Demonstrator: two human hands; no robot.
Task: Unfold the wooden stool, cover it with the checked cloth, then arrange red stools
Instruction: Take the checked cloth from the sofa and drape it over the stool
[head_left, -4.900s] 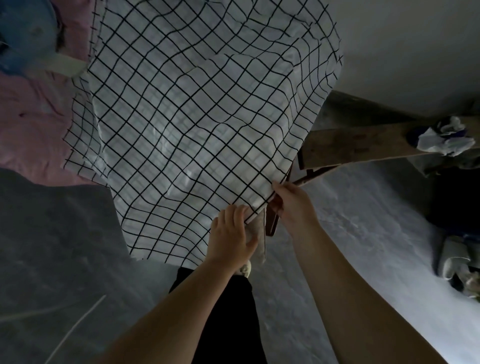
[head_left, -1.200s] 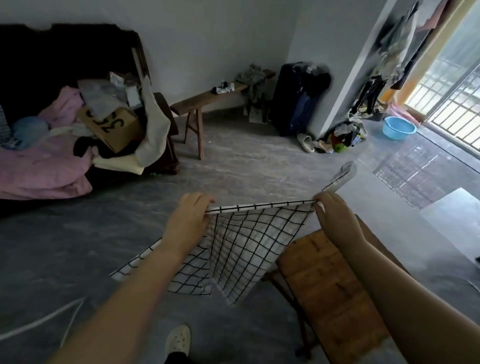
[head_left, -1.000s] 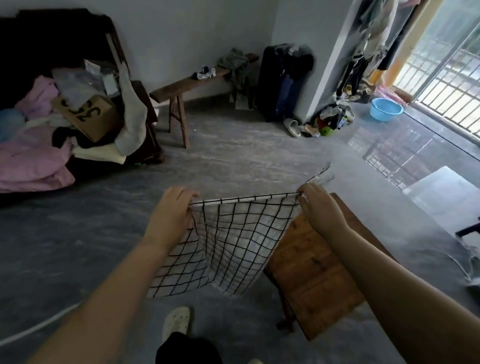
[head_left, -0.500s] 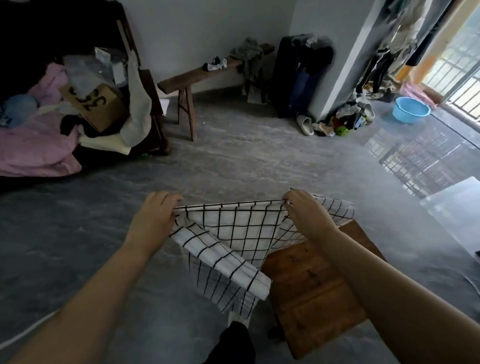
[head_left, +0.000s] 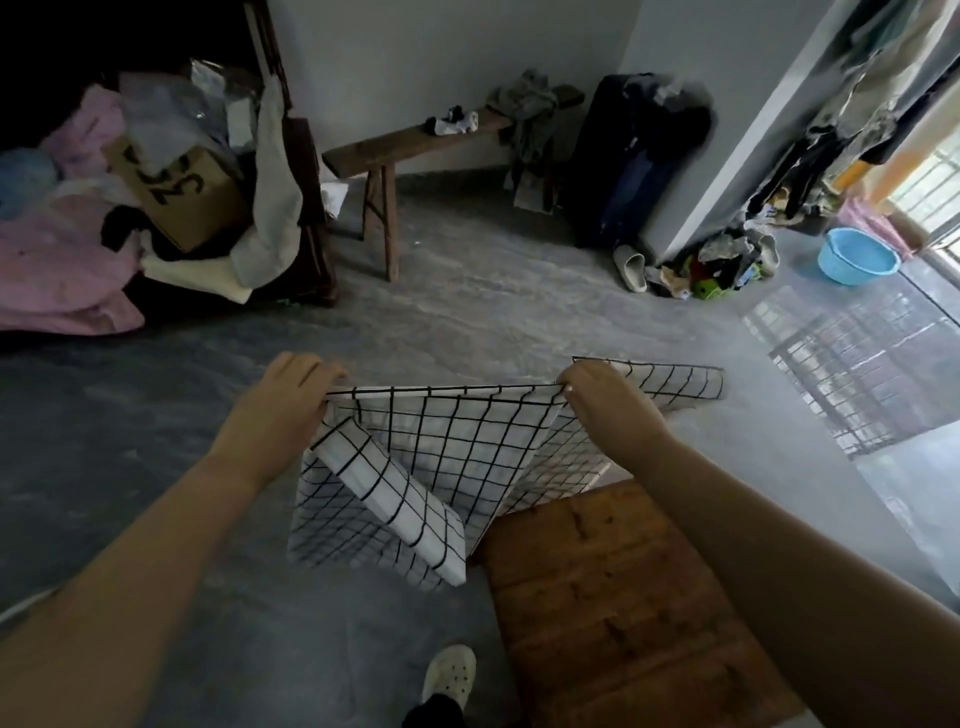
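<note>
Checked cloth (head_left: 441, 441) hangs in air between your hands, top edge pulled taut, over floor beside far-left corner of wooden stool (head_left: 613, 597) seat. Your left hand (head_left: 275, 410) fingers (head_left: 317, 374) pinch left end of that edge; right hand (head_left: 608, 410) fingers pinch right end. Seat bare.

Risks:
- folded flap under left hand may land doubled, leaving cloth bunched
- cloth off-centre to left; if you lower it here, it likely slides to floor

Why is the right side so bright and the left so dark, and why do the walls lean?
Head view: daylight enters at the right, mirrored as a grille pattern on the glossy floor; the pink bedding at left sits in shadow; the wide-angle lens tilts the pillar; the checked cloth looks sharp.
</note>
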